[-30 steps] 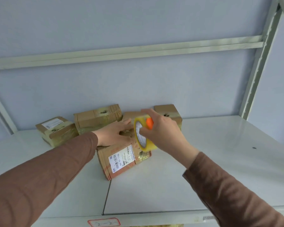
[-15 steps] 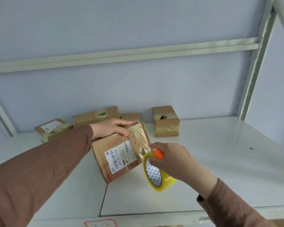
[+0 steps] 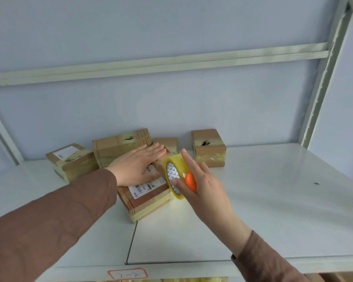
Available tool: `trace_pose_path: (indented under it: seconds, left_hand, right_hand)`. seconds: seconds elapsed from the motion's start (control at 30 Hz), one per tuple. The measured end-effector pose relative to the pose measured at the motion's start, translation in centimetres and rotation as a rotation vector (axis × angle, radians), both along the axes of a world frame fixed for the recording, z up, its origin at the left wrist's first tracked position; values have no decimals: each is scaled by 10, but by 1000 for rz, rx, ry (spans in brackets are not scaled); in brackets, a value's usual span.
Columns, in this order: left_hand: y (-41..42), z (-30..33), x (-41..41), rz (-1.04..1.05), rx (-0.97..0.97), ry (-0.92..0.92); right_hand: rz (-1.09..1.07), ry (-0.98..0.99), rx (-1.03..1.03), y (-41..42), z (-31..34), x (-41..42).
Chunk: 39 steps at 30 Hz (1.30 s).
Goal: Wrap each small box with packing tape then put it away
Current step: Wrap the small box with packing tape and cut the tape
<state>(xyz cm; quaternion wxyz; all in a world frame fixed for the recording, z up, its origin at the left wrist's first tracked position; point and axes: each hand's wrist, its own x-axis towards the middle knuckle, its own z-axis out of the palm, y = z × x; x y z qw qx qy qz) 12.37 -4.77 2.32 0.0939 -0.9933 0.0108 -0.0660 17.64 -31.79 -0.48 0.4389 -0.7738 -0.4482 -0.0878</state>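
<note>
On the white shelf, farthest left, a taped cardboard box with a white label sits at an angle. Just to its right, against the back wall, stands a longer taped box. In front of these, the left hand lies flat, fingers straight and together, palm pressing down on the top of the labelled box near the middle of the shelf. That box rests flat on the shelf over the seam between two shelf panels, its barcode label facing up and yellowish tape along its lower edge. Behind the fingertips a small box peeks out. Just beside the pressed box, touching its right end, is the roll of clear packing tape, held upright by the right hand: the thumb pinches into the core and the fingers wrap over the outer rim, an orange piece showing by the thumb. Further right, near the back wall, another taped box stands apart. On the shelf's front edge sits a red-bordered tag.
</note>
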Motion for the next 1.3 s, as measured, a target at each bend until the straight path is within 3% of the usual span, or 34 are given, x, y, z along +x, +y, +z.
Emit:
trace_pose_path:
  seconds: [0.27, 0.47, 0.57, 0.8, 0.93, 1.07, 1.13, 1.23, 1.3]
  left_hand:
    - [-12, -10, 3, 50, -7, 163]
    - [-25, -12, -4, 40, -286, 172]
    - [-29, -12, -5, 97, -363, 249]
    - [-38, -19, -7, 43, -301, 272]
    - [-39, -24, -6, 119, -295, 279]
    - [-40, -18, -3, 244, -377, 295]
    - [-34, -3, -4, 176, -502, 327]
    - [-26, 31, -3, 90, -840, 315]
    - [-21, 44, -1, 63, -845, 325]
  right_hand:
    - [117, 153, 22, 26, 0, 12]
    - [175, 347, 6, 37, 42, 42]
    - [130, 340, -80, 27, 46, 41]
    - [46, 333, -244, -5, 13, 13]
    - [29, 334, -357, -21, -10, 7]
    - [102, 506, -276, -31, -12, 11]
    - [192, 630, -157, -33, -7, 7]
    - [266, 763, 78, -31, 15, 7]
    - [281, 758, 143, -23, 32, 11]
